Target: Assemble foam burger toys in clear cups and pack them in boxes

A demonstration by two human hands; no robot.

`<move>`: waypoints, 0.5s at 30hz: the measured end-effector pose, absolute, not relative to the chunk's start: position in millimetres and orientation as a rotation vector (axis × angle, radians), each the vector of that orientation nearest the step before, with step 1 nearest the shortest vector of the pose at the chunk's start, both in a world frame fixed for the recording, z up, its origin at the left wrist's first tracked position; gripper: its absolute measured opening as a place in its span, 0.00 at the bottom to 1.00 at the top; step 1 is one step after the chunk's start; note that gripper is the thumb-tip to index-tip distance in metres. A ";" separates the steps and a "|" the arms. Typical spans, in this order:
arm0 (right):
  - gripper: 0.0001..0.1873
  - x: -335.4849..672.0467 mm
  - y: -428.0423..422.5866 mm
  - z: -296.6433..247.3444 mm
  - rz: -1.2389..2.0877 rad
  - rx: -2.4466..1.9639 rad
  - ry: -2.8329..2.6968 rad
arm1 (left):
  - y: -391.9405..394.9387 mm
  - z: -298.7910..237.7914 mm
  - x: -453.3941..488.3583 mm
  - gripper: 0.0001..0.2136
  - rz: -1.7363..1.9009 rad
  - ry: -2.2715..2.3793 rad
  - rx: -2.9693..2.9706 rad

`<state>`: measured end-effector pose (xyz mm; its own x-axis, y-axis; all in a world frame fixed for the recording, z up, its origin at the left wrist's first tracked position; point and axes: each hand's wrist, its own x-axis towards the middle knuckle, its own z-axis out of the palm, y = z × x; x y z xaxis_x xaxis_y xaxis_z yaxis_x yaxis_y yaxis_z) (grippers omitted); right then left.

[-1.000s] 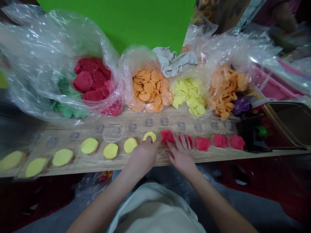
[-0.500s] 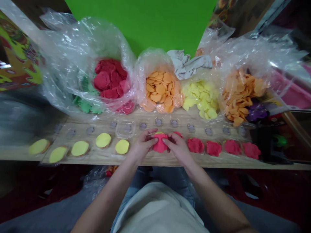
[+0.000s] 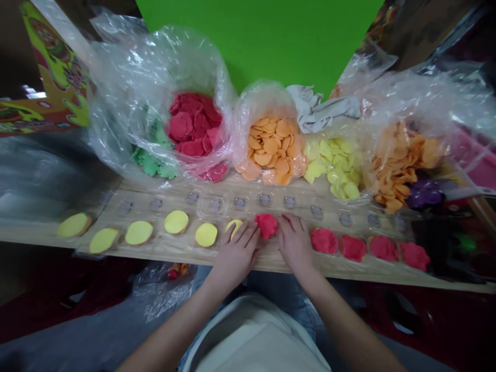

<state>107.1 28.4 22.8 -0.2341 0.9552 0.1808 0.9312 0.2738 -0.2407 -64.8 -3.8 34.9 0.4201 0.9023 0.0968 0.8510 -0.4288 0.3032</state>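
A red, wavy-edged soft piece (image 3: 266,226) lies between my two hands, on one of the clear plastic trays. My left hand (image 3: 237,252) rests palm down with fingers stretched out. Its fingers partly cover a yellow round piece (image 3: 233,228) and reach close to the red one. My right hand (image 3: 295,247) lies low just right of the red piece, fingers extended; what is under it is hidden. Further right, several trays carry red pieces (image 3: 324,241). To the left, a row of yellow discs (image 3: 206,235) sits on tan bases.
Clear bags along the back hold red pieces (image 3: 196,124), green pieces (image 3: 157,150), orange discs (image 3: 271,147), yellow pieces (image 3: 341,165) and more orange pieces (image 3: 399,160). A green panel (image 3: 263,46) stands behind them. A white cloth (image 3: 321,108) lies between bags.
The red piece has gone from both hands' fingertips to lying flat. My left hand has spread toward the yellow disc; my right has shifted right. The view has swung slightly left.
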 end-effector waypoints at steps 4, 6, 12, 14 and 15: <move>0.26 114.5 8.5 16.9 0.010 -1.732 -2.434 | 0.2 32.4 -58.8 0.20 0.202 1.531 2.601; 0.26 114.1 4.9 16.6 -0.021 -1.753 -2.453 | 4.5 34.5 -58.5 0.20 0.143 1.516 2.642; 0.29 114.8 0.7 27.3 0.061 -1.671 -2.486 | 15.6 40.5 -71.1 0.26 0.108 1.447 2.704; 0.27 113.8 -3.5 23.9 0.071 -1.578 -2.504 | 16.8 38.4 -73.5 0.30 0.084 1.391 2.720; 0.26 113.1 -5.2 20.3 0.047 -1.562 -2.491 | 16.0 36.9 -73.5 0.31 0.071 1.366 2.723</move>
<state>113.1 -5.2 20.3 -0.4213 0.8940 0.1522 0.8877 0.4409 -0.1325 -73.5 16.0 36.9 0.5976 0.8018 -0.0010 0.7974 -0.5942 0.1050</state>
